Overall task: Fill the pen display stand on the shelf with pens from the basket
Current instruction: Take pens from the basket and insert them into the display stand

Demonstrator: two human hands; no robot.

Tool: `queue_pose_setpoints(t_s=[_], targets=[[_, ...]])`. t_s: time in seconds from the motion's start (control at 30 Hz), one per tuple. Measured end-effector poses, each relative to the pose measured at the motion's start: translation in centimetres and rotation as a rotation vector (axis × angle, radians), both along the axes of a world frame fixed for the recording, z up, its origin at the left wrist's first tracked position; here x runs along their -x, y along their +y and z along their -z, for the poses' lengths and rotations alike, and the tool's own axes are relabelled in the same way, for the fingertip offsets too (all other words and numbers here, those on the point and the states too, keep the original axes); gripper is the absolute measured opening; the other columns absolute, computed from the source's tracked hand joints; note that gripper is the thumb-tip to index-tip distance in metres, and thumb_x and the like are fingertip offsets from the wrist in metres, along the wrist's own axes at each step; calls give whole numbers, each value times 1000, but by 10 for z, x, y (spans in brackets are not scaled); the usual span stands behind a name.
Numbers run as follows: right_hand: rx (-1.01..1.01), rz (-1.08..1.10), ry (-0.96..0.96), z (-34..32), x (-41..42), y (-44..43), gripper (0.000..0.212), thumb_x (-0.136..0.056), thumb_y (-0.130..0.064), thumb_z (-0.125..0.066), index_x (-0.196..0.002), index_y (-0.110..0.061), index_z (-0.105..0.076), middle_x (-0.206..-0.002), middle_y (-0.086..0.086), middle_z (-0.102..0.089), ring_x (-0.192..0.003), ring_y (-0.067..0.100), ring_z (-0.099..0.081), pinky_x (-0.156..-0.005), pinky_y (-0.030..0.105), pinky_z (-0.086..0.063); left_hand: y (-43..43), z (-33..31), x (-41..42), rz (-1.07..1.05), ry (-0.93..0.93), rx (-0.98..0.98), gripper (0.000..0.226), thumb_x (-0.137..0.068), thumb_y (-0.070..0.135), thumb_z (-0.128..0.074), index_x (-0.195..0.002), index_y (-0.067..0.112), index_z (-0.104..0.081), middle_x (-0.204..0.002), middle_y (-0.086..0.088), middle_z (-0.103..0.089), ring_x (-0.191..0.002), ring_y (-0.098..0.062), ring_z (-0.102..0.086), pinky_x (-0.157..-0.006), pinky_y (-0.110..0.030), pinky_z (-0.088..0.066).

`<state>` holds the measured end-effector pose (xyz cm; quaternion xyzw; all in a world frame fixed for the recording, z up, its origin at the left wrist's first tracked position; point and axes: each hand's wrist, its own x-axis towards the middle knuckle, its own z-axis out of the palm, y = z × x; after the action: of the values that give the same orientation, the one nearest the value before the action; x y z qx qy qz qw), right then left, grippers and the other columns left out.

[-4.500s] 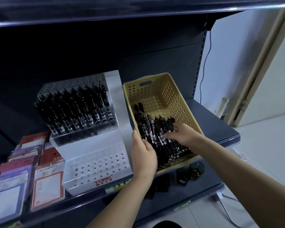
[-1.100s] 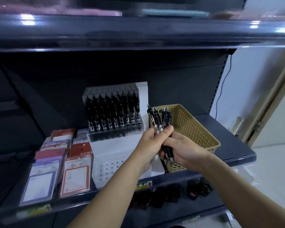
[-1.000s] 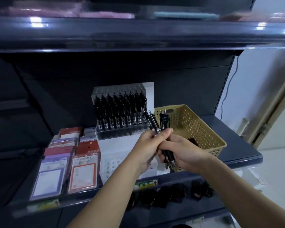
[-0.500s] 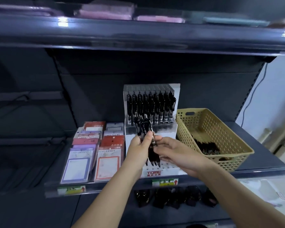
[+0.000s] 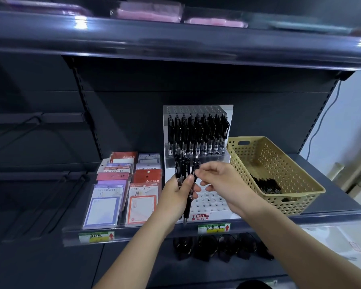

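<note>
Pens [image 5: 182,167], a bundle of black ones, stand upright in the left grip [image 5: 175,198], whose fingers and thumb are curled round the barrels. The right grip [image 5: 223,182], immediately right of the left grip, pinches the upper end of a single pen [image 5: 188,202] in that bundle between thumb and forefinger; its tip hangs below the left grip. The pen display stand [image 5: 208,215] sits on the shelf [image 5: 331,207] directly behind both grips. Its upper tier carries rows of racked pens [image 5: 196,132]; its lower tier shows open holes. The basket [image 5: 296,191] sits right of the right grip, just beside the stand, with loose pens [image 5: 267,184] on its bottom. Packaged notepads [image 5: 121,190] stand left of the left grip.
</note>
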<state>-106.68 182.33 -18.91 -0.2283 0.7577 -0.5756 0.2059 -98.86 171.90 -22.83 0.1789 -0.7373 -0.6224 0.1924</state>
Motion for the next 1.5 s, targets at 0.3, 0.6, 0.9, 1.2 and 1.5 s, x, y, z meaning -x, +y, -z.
queue_pose_setpoints(t_s=[0.3,0.6,0.9,1.2,1.5], targets=[[-42,49,82,-7,-1,-3,5,-88,-10,-61,-83,-10,-63,-74,2,-64,-63,11,-65,-60,22,-54,-1,-2,-1,-27,-27,84,25,-98,31,-43,-105,14,-58,-87,6,-66,-80,-6,-62,-75,-24,-50],[142,444,469,-70,55,11,10,-94,-15,-54,-99,-11,-62,-79,3,-69,-74,13,-68,-70,20,-55,-11,-7,-4,-126,-38,-110,31,-93,40,-48,-107,16,-60,-83,2,-53,-72,-9,-57,-68,-20,-46],[-48,338,565,-57,69,-13,15,-93,-16,-53,-101,-9,-63,-80,6,-68,-80,26,-68,-75,39,-57,-12,-11,-1,-135,63,-147,20,-96,29,-46,-104,17,-60,-76,1,-53,-65,-11,-50,-51,-11,-44],[-183,290,532,-32,79,-18,15,-91,-16,-57,-98,-4,-64,-71,6,-68,-75,21,-68,-77,34,-56,-15,-10,0,-139,70,-143,22,-96,29,-45,-107,16,-60,-80,3,-55,-66,-9,-53,-53,-14,-44],[-125,272,462,-31,78,-16,11,-91,-19,-59,-97,-10,-61,-80,5,-67,-80,23,-68,-80,41,-56,-9,-14,2,-119,93,-200,15,-95,28,-48,-97,21,-61,-81,3,-57,-64,-6,-53,-58,-20,-47]])
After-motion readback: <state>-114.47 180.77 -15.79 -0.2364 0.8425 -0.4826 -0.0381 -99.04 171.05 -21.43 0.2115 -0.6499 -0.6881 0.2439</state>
